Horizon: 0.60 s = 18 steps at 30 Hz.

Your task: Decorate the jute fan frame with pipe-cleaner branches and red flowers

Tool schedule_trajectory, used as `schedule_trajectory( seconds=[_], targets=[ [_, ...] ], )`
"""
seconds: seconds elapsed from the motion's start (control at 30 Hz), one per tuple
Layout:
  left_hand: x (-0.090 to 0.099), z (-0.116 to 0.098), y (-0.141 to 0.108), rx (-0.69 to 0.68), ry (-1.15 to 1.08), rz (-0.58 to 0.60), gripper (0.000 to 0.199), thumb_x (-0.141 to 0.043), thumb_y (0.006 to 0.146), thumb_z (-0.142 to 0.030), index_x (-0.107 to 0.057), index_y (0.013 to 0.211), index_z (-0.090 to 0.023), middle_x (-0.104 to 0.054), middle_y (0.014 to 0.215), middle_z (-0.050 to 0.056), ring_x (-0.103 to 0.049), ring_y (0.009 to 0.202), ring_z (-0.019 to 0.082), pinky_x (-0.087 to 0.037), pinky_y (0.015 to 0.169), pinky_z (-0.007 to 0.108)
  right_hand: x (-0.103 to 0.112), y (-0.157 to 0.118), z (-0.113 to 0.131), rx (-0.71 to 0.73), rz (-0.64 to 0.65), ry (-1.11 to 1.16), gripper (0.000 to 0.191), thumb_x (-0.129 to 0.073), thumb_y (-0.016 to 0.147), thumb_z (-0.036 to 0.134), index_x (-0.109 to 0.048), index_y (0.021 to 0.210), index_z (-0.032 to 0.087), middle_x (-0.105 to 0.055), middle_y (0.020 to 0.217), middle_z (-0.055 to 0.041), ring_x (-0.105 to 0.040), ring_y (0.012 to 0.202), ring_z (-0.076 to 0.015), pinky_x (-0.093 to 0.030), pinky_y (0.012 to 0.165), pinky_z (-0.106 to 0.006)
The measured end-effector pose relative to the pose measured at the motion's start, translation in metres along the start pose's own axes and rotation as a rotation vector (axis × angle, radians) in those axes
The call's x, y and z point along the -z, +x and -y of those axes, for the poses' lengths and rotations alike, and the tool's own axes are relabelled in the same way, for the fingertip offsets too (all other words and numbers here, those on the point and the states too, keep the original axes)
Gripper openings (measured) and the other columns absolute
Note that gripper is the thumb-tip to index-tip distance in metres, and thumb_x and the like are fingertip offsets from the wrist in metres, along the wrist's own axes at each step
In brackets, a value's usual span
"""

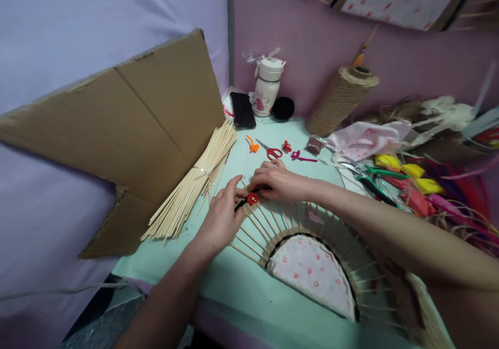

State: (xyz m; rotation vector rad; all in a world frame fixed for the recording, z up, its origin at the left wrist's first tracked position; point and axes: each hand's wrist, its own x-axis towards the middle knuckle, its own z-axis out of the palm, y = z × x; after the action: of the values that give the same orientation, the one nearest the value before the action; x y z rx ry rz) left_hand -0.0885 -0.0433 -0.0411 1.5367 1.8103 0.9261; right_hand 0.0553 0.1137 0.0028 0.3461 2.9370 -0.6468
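Left arm (171, 286) reaches in from seven o'clock; right arm (382, 224) from four; right hand (275, 181), fingers curled, sits at left hand's (222, 215) two o'clock.

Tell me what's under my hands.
Your left hand and right hand are over the outer edge of the fan-shaped piece; a red ornament and part of a dark strip show between them. What lies directly beneath is covered.

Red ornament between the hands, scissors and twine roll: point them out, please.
Red ornament (252, 199): head view, middle of its face.
Scissors (268, 149): head view, near the pivot.
Twine roll (340, 104): head view, middle of its wound side.
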Motion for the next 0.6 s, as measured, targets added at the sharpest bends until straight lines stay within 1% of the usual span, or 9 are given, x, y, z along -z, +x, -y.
schedule_trajectory(
  seconds=[0.1, 0.2, 0.33, 0.43, 0.5, 0.6],
  targets=[
    [0.0, -0.001, 0.0, 0.022, 0.003, 0.023, 0.072, -0.048, 0.078, -0.002, -0.027, 0.145, -0.022, -0.064, 0.117, 0.007, -0.057, 0.111, 0.022, -0.04, 0.103, 0.044, 0.001, 0.002, -0.003, 0.034, 0.02, 0.037, 0.021, -0.056, 0.085, 0.015, -0.07, 0.098, 0.022, -0.068, 0.098, -0.0051, -0.047, 0.1, -0.0235, -0.02, 0.085, -0.038],
    [0.0, -0.005, 0.0, 0.051, 0.024, 0.022, 0.071, -0.048, 0.078, -0.002, -0.029, 0.144, -0.021, -0.065, 0.116, 0.007, -0.055, 0.112, 0.023, -0.039, 0.103, 0.046, 0.002, 0.005, -0.005, 0.046, 0.041, 0.066, 0.018, -0.056, 0.085, 0.014, -0.069, 0.095, 0.022, -0.067, 0.097, -0.0046, -0.048, 0.099, -0.0229, -0.02, 0.085, -0.037],
    [0.0, -0.01, 0.001, 0.093, 0.064, 0.015, 0.07, -0.047, 0.079, -0.001, -0.031, 0.144, -0.021, -0.067, 0.115, 0.006, -0.055, 0.111, 0.024, -0.04, 0.1, 0.047, 0.002, 0.007, -0.008, 0.048, 0.065, 0.112, 0.017, -0.057, 0.084, 0.013, -0.068, 0.093, 0.021, -0.067, 0.096, -0.0042, -0.048, 0.098, -0.0221, -0.021, 0.086, -0.037],
    [0.001, -0.012, 0.001, 0.094, 0.094, 0.021, 0.069, -0.047, 0.08, -0.002, -0.031, 0.145, -0.021, -0.067, 0.115, 0.007, -0.057, 0.109, 0.024, -0.042, 0.097, 0.046, 0.001, 0.009, -0.009, 0.031, 0.077, 0.139, 0.016, -0.056, 0.085, 0.012, -0.067, 0.093, 0.021, -0.066, 0.096, -0.0037, -0.049, 0.096, -0.021, -0.022, 0.085, -0.037],
    [0.001, -0.012, 0.001, 0.089, 0.117, 0.011, 0.066, -0.05, 0.083, -0.007, -0.032, 0.144, -0.021, -0.067, 0.114, 0.007, -0.058, 0.108, 0.024, -0.043, 0.095, 0.045, 0.0, 0.009, -0.011, 0.029, 0.074, 0.153, 0.016, -0.056, 0.085, 0.012, -0.066, 0.093, 0.021, -0.066, 0.095, -0.0032, -0.049, 0.096, -0.0207, -0.023, 0.085, -0.037],
    [-0.001, -0.014, 0.002, 0.107, 0.154, -0.024, 0.058, -0.058, 0.087, -0.023, -0.037, 0.141, -0.022, -0.068, 0.113, 0.007, -0.059, 0.107, 0.026, -0.043, 0.093, 0.045, -0.001, 0.008, -0.012, 0.046, 0.071, 0.158, 0.015, -0.055, 0.086, 0.014, -0.066, 0.094, 0.022, -0.065, 0.095, -0.0031, -0.049, 0.096, -0.0207, -0.024, 0.085, -0.037]
  ],
)
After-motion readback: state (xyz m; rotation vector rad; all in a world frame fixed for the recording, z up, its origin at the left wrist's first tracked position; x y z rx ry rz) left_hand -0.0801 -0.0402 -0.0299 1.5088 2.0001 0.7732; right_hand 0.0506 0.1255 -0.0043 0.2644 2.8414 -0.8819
